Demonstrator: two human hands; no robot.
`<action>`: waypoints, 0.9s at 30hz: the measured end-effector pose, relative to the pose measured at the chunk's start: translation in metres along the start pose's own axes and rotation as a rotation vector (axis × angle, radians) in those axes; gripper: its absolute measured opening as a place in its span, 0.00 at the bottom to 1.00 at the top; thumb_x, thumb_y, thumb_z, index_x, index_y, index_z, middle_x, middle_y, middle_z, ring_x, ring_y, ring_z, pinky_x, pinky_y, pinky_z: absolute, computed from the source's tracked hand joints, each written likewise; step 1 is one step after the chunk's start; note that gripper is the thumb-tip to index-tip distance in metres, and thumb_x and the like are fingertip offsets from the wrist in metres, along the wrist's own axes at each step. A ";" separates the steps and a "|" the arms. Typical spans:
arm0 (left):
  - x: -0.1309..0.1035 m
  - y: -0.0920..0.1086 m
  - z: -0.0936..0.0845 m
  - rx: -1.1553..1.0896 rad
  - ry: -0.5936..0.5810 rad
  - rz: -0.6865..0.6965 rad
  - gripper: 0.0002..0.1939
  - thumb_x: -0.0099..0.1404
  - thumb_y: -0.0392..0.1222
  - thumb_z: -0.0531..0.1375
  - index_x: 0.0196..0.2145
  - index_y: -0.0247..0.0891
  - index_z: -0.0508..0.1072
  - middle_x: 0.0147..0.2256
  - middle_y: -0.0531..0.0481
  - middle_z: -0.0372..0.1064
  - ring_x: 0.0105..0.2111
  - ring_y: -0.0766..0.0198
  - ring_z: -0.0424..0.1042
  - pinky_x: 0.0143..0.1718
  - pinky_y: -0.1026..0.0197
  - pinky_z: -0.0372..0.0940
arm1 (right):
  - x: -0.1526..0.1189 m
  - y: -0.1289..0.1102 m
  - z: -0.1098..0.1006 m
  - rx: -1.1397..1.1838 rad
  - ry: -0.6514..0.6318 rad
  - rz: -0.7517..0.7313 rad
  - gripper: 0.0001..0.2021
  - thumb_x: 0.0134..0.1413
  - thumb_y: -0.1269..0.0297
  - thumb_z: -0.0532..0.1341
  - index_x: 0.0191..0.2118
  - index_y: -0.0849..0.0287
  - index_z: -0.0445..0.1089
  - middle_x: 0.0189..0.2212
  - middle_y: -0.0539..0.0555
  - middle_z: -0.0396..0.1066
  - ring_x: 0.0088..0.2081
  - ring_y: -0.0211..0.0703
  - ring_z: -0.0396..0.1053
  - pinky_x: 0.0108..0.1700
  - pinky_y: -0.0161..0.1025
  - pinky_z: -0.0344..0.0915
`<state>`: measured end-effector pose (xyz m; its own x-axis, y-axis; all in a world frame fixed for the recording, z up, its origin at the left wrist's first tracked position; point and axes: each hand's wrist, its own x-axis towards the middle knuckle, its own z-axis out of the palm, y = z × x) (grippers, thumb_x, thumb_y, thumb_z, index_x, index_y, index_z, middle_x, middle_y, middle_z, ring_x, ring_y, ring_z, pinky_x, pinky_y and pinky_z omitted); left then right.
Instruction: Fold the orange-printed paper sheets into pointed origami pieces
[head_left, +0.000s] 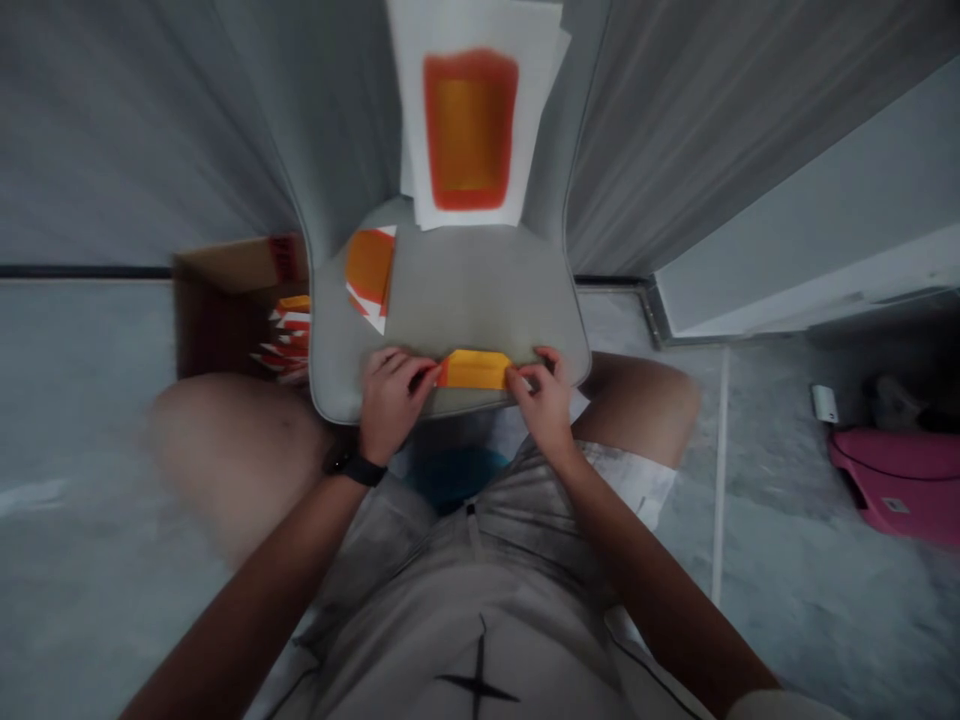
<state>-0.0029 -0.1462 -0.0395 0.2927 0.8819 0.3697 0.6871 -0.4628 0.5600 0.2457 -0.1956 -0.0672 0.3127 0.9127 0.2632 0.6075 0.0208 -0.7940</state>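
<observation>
A folded yellow-orange piece of paper point(476, 370) lies along the front edge of the grey chair seat point(480, 290). My left hand point(394, 395) pinches its left end between thumb and fingertips. At the opposite end, my right hand point(544, 395) grips the paper in the same way. Behind my left hand, an orange, red and white folded paper point(371, 275) rests on the seat. White sheets point(540, 80) with a red-bordered orange rectangle point(471, 130) lean against the chair back.
Left of the chair, a cardboard box point(232, 268) holds several red, white and orange paper pieces point(291, 335). A blue rounded object point(457, 472) shows below the seat. At far right are a pink object point(900, 480) and a small white item point(823, 403) on the floor.
</observation>
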 end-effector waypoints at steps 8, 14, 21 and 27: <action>-0.006 0.000 -0.002 0.033 -0.015 0.041 0.11 0.76 0.44 0.58 0.51 0.45 0.79 0.47 0.43 0.76 0.52 0.49 0.70 0.56 0.45 0.65 | -0.001 0.005 -0.002 -0.089 0.021 -0.086 0.15 0.66 0.50 0.62 0.37 0.56 0.72 0.59 0.67 0.65 0.62 0.58 0.65 0.65 0.58 0.62; -0.003 0.010 0.005 -0.025 -0.269 0.364 0.19 0.75 0.39 0.59 0.61 0.47 0.75 0.65 0.45 0.69 0.66 0.50 0.66 0.68 0.41 0.60 | -0.016 -0.014 -0.002 -0.249 0.071 0.022 0.14 0.66 0.51 0.62 0.46 0.56 0.74 0.49 0.65 0.72 0.53 0.60 0.68 0.59 0.61 0.63; -0.004 0.004 0.011 -0.117 -0.272 0.373 0.17 0.75 0.42 0.61 0.59 0.51 0.76 0.60 0.49 0.75 0.66 0.54 0.68 0.69 0.40 0.62 | -0.041 -0.024 -0.017 -0.026 0.080 0.291 0.19 0.57 0.45 0.69 0.40 0.55 0.70 0.35 0.58 0.75 0.37 0.51 0.72 0.42 0.47 0.71; -0.007 -0.005 0.011 -0.113 -0.299 0.427 0.17 0.78 0.40 0.57 0.59 0.54 0.76 0.59 0.52 0.76 0.67 0.57 0.67 0.72 0.38 0.58 | -0.041 -0.023 -0.030 0.605 -0.295 0.811 0.21 0.52 0.41 0.72 0.34 0.55 0.74 0.27 0.54 0.80 0.29 0.46 0.78 0.23 0.35 0.63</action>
<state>-0.0008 -0.1492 -0.0532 0.7191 0.5921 0.3637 0.3943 -0.7787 0.4881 0.2402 -0.2459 -0.0435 0.2233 0.8060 -0.5482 -0.1951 -0.5140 -0.8353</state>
